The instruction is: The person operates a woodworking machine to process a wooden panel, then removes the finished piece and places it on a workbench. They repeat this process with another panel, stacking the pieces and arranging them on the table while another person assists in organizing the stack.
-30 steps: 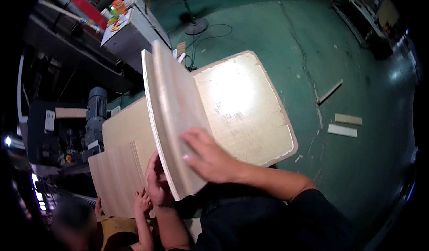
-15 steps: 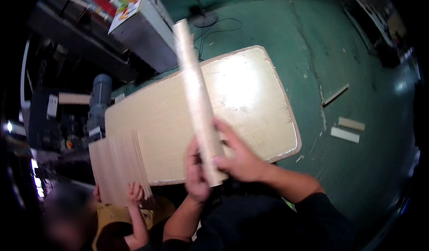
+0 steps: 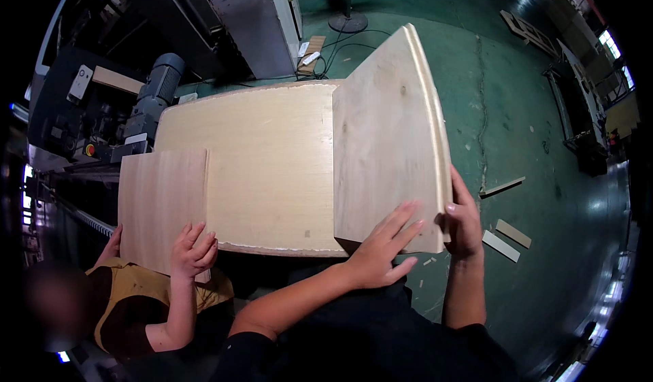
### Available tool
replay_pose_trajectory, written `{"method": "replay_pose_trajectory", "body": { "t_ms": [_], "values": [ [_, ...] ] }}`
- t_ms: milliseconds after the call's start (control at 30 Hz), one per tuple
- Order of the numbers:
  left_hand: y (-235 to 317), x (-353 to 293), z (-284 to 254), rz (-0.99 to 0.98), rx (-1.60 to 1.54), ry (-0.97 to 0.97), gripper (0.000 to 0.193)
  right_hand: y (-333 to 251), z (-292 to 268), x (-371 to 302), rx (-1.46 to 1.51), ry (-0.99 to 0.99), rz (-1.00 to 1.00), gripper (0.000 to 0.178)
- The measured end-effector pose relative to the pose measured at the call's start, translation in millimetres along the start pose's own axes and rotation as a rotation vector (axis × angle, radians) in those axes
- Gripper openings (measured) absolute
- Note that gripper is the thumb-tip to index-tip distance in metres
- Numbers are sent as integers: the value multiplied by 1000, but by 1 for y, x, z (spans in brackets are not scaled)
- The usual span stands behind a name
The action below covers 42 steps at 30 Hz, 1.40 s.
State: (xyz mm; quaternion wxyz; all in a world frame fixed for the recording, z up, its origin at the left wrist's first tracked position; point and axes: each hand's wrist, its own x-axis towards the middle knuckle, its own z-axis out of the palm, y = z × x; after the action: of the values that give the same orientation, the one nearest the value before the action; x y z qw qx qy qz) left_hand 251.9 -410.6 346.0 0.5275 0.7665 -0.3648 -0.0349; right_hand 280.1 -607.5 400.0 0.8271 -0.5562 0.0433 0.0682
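A stack of thin plywood sheets (image 3: 384, 137) covers the right end of the pale-topped table (image 3: 272, 171). Its broad face shows; the left edge meets the tabletop and the layered right edge looks raised. My left hand (image 3: 386, 246) lies against the lower part of that face, fingers spread. At the lower right edge, my right hand (image 3: 464, 219) grips the sheets, its fingers partly hidden behind them. On the table's left end is another stack of thin wood sheets (image 3: 163, 205), held by a co-worker's hands (image 3: 192, 251).
A grey motor (image 3: 163, 79) on dark machinery stands beyond the table's left end. Behind the table are a grey cabinet (image 3: 255, 28), a round stand base (image 3: 347, 23) and cables. Wood offcuts (image 3: 513, 234) lie on the green floor at right.
The plywood stack has turned from edge-on to face-on and moved right. My left hand has gone from its edge to its face; my right hand is now at its right edge.
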Motion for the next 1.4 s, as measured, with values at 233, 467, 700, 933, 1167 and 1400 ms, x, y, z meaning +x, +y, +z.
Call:
{"method": "replay_pose_trajectory", "body": {
  "t_ms": [233, 467, 700, 933, 1167, 1400],
  "values": [
    [-3, -76, -19, -172, -15, 560, 86, 29, 59, 22, -269, -542, -47, 86],
    [-22, -94, -42, -369, -9, 1183, 61, 130, 88, 34, -690, -527, -238, 58],
    [-29, -94, -67, -199, -361, 1395, 65, 209, 37, 27, -880, -274, -150, 52],
    [-25, -94, -82, -221, -423, 1458, 67, 236, 4, 46, -766, -159, -87, 62],
    [2, -144, -147, -208, -233, 1602, 66, 221, 43, 45, -27, -214, 666, 46],
    [25, -245, -221, -229, 9, 1703, 54, 258, 65, 46, -271, -523, 592, 27]
  ]
}}
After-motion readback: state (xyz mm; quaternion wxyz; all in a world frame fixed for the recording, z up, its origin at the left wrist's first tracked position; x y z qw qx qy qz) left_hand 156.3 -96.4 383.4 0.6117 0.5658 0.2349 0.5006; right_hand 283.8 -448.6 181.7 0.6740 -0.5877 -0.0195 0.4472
